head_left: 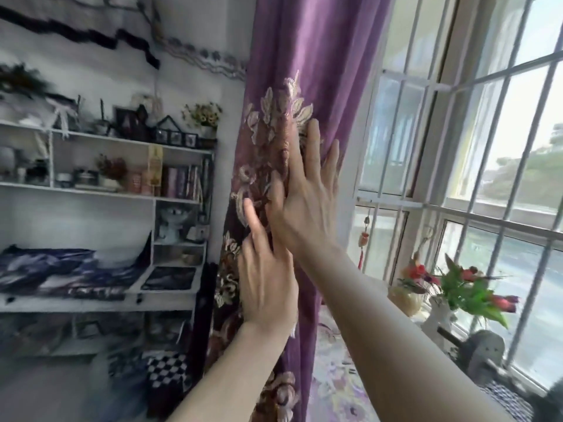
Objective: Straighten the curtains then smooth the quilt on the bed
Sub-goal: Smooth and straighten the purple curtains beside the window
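Note:
A purple curtain [320,50] with cream and brown embroidered flowers hangs gathered in the middle of the head view, beside the window. My right hand [307,202] lies flat against its folds, fingers spread and pointing up. My left hand [265,281] presses on the cloth just below and to the left, fingers apart, holding nothing. A strip of floral quilt [341,388] shows low down, behind the curtain's edge and under my right forearm.
White shelves [128,141] crowded with books, frames and dried flowers stand on the left above a desk [97,303]. A barred window [475,166] fills the right. Vases of red tulips [469,287] and a grey object [484,348] sit on the sill.

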